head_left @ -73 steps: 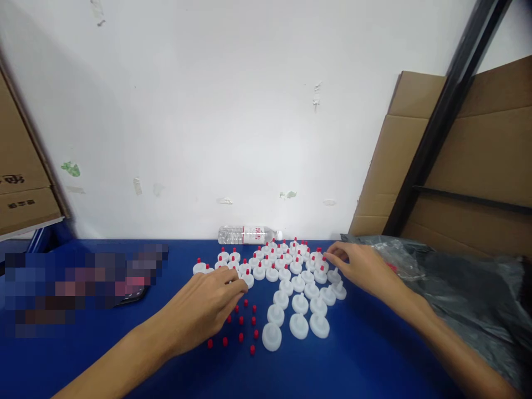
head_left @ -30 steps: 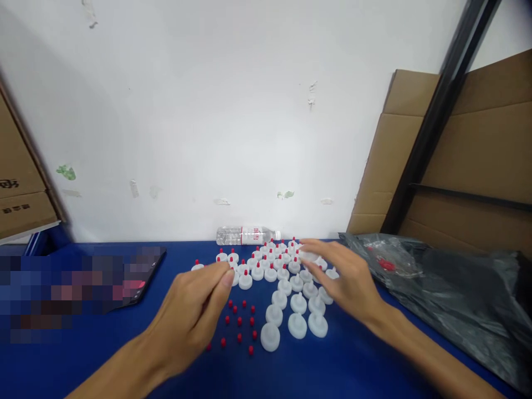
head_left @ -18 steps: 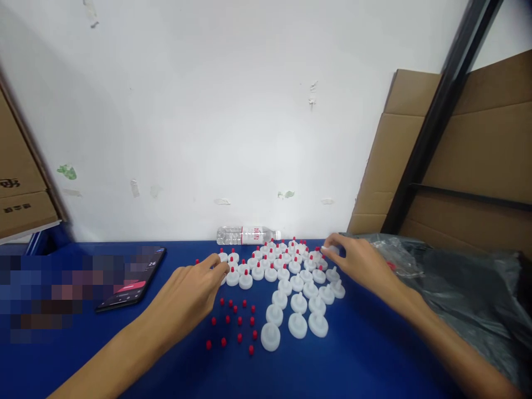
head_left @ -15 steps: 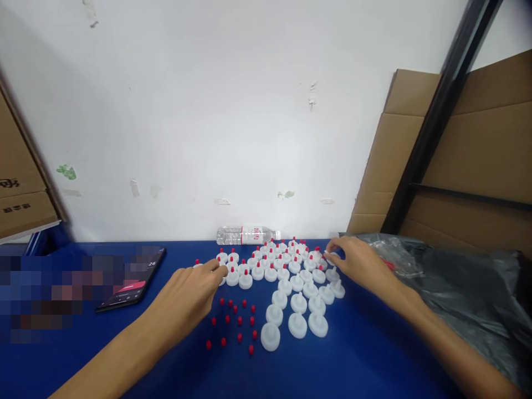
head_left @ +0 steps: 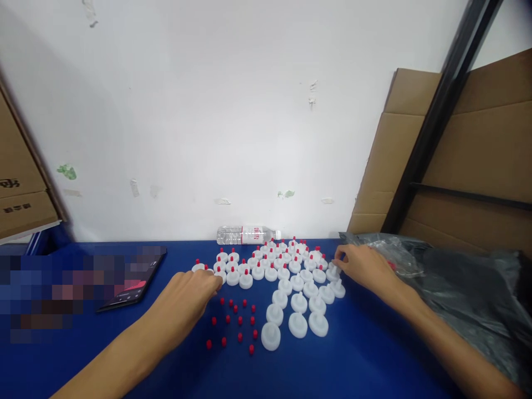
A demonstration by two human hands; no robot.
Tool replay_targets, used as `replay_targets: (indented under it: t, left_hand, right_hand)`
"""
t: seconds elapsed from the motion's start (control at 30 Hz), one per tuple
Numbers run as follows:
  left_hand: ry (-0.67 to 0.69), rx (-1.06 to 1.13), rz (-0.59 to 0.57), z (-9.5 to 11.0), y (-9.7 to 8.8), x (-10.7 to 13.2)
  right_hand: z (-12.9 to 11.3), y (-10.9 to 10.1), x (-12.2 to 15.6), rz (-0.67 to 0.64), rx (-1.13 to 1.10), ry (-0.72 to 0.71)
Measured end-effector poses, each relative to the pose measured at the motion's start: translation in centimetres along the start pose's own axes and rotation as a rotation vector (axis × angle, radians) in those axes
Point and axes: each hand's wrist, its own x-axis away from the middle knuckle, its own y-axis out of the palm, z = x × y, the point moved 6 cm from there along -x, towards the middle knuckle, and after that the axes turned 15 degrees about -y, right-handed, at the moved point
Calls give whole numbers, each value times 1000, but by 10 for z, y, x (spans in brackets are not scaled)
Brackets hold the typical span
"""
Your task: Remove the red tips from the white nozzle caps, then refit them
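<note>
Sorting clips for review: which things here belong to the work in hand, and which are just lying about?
Likely in the work:
loose red caps
white lids without red caps
white lids with red caps

Seemingly just lying about:
clear bottle
phone
dark plastic sheeting

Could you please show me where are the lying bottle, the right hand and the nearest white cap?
Bottle (head_left: 249, 235): head view, on its label.
Right hand (head_left: 359, 265): head view, on the back of it.
White cap (head_left: 271, 336): head view, on its middle.

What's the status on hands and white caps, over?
Right hand at a bare-spouted white cap; left hand by loose red tips, grip hidden. Front white caps lack red tips. Dark plastic close beside right hand.
</note>
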Motion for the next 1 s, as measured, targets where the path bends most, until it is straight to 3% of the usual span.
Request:
replay_targets:
  t: [0.23, 0.43, 0.63, 0.8, 1.0]
  left_hand:
    - [35, 47, 4, 0, 8, 3]
    - [39, 0, -32, 5, 8, 4]
    - [31, -64, -77, 12, 3, 5]
    - [2, -95, -145, 13, 5, 5]
    - [-17, -95, -185, 14, 4, 5]
  right_hand:
    - [-3, -3, -1, 16, -26, -23]
    - [-23, -14, -7, 73, -137, -201]
    - [-33, -4, -6, 25, -222, -326]
    - [-32, 4, -6, -20, -250, -335]
    - [-34, -3, -4, -30, -239, -315]
